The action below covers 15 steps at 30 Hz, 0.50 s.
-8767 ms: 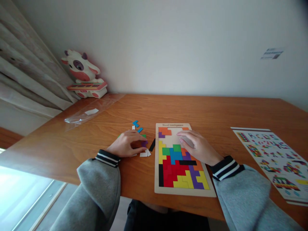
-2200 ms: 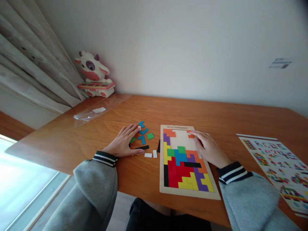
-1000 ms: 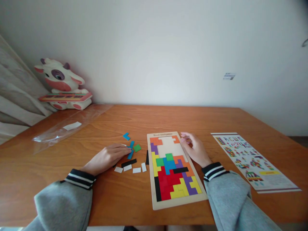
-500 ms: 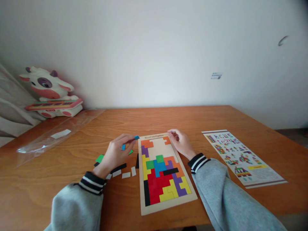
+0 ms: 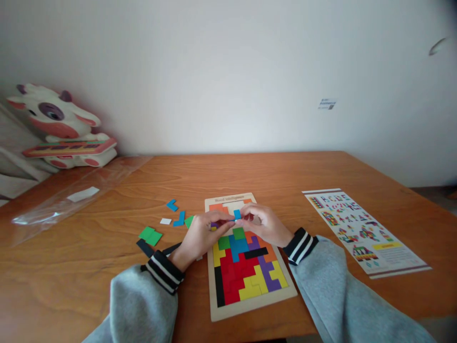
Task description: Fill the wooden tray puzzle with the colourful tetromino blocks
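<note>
Left hand: the left hand (image 5: 203, 233) is held over the upper part of the puzzle board (image 5: 246, 305), fingers pinched on a small blue piece (image 5: 237, 214).
Right hand: the right hand (image 5: 266, 225) is met fingertip to fingertip with the left, closed on the same blue piece.
Blue piece: held between both hands, just above the board's unfilled top area.
Loose pieces: blue, green (image 5: 150, 235), white and black ones are scattered on the desk (image 5: 89, 267) to the left of the left hand.
Sheet: a printed sheet (image 5: 360, 228) is laid well to the right of the right hand.
</note>
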Each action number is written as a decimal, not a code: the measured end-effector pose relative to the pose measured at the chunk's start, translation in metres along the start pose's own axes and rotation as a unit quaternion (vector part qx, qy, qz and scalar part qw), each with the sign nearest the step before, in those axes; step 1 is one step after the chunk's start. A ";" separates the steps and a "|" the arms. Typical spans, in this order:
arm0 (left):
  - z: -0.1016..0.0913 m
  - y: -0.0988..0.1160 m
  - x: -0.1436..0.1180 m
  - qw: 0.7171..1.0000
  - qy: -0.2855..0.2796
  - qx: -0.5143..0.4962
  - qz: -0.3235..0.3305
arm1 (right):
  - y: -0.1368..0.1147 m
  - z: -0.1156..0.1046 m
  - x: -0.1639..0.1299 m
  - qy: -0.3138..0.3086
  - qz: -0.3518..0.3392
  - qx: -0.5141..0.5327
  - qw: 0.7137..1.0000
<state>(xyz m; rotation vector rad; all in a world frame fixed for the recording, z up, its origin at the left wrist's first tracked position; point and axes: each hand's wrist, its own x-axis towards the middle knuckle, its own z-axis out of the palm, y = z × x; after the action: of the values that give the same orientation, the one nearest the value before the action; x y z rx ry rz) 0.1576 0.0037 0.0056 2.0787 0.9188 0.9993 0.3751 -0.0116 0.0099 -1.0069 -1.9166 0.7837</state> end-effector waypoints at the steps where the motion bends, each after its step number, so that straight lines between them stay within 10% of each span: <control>1: 0.000 0.001 0.000 1.000 0.000 -0.004 0.005 | 0.000 0.001 0.000 -0.004 0.016 0.012 1.000; 7: -0.002 0.004 -0.002 0.999 0.034 0.021 0.023 | 0.012 -0.016 -0.001 0.025 0.157 0.169 0.973; 15: -0.002 -0.004 -0.004 0.991 0.031 0.110 0.072 | 0.020 -0.036 -0.002 0.039 0.202 0.132 0.970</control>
<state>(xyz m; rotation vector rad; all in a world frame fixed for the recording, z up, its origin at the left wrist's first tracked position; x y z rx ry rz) 0.1528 0.0035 0.0021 2.3382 0.9580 1.0835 0.4143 0.0022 0.0103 -1.2551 -1.5070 1.1763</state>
